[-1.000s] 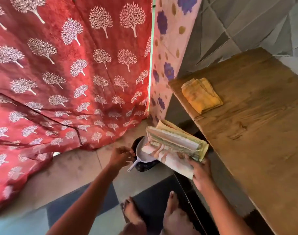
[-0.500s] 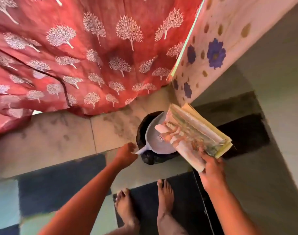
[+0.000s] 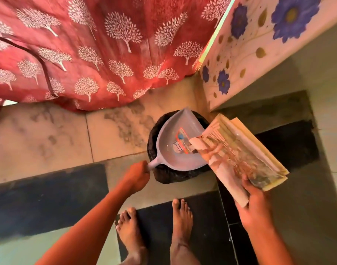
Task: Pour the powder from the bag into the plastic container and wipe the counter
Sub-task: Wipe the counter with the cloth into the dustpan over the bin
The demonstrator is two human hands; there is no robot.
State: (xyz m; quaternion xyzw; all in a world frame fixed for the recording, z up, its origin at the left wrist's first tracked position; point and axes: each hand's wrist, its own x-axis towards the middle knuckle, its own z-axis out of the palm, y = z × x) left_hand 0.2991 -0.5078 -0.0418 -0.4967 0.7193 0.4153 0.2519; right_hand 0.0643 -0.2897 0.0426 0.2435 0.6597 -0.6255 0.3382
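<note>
A red curtain printed with white trees (image 3: 98,54) hangs at the left and reaches down to the tiled floor (image 3: 49,134). Below it, the left hand (image 3: 138,176) has its fingers curled tight round the handle of a grey plastic dustpan (image 3: 175,148), which lies across the mouth of a round bin lined with black plastic (image 3: 173,176); a small printed wrapper lies in the pan. Two bare feet (image 3: 156,232) stand on a dark tile just below. To the right, the right hand (image 3: 255,205) grips a folded stack of printed newspaper (image 3: 238,159), its far end tipped down touching the pan. Behind stands a panel painted with blue flowers (image 3: 259,41).
</note>
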